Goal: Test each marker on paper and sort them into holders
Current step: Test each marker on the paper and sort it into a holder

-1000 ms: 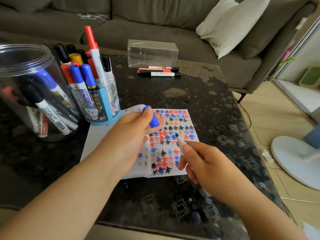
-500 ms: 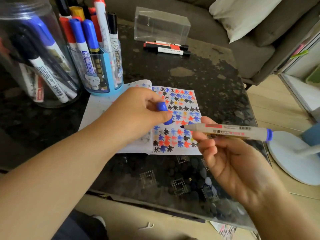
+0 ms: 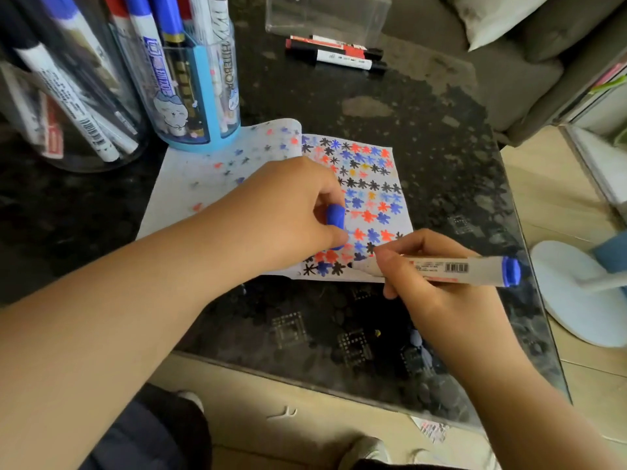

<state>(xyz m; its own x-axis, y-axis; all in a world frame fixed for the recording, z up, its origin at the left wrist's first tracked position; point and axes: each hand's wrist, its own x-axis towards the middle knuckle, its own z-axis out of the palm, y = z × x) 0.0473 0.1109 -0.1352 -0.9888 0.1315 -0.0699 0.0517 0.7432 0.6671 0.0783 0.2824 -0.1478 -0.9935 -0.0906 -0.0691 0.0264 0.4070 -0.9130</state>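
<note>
My right hand (image 3: 437, 283) grips an uncapped white marker (image 3: 451, 268) with a blue end, its dark tip touching the bottom edge of the paper (image 3: 210, 171). The sheet is covered with red, blue and black star marks. My left hand (image 3: 288, 212) rests on the paper and holds the blue cap (image 3: 336, 217) between thumb and fingers. A blue holder (image 3: 200, 106) full of markers stands behind the paper. A clear round jar (image 3: 68, 96) with several markers stands at the far left. Two or three markers (image 3: 339, 54) lie flat at the back.
A clear plastic box (image 3: 325, 15) sits behind the loose markers. The dark glass table (image 3: 441, 137) ends close to me and at the right. A grey sofa with a white cushion (image 3: 502, 15) is behind. A white fan base (image 3: 576, 293) stands on the floor at right.
My right hand has lowered the marker from above the paper until its tip meets the sheet's bottom edge. My left hand keeps the cap and stays on the paper. The view has tilted down.
</note>
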